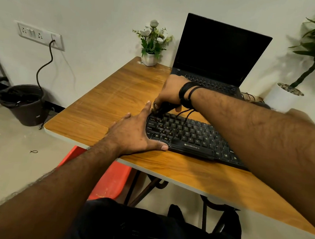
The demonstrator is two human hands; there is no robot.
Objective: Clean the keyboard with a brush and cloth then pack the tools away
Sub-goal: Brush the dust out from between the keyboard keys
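Nearest the camera: the person's dark-trousered lap point(158, 234), with both bare forearms reaching forward over it to the table.

Task item: the black keyboard point(194, 137) lies flat on the wooden table point(102, 108), near its front edge and in front of an open laptop point(220, 53) with a dark screen.

Step in hand, as judged: the brushing stage, at the keyboard's far left corner. No cloth is visible, so wiping and packing away appear to be outstanding. The next move calls for working the tool along the key rows while the keyboard is kept from sliding.

Right hand point(170, 93): fingers curled downward, gripping a small dark object point(163, 109), presumably the brush; its form is too obscured to confirm. Its tip meets the top-left keys. Dark bands sit on the wrist.

Left hand point(135, 134): flat and spread, fingers straight, holding nothing. It braces the keyboard's left end, thumb along the front edge, fingertips at the far corner.

Surroundings: a small white pot of artificial flowers point(152, 41) at the table's far corner; a larger potted plant point(286, 95) at right; a dark bin point(25, 103) on the floor below a wall socket point(40, 35); a red chair point(111, 179) under the table.
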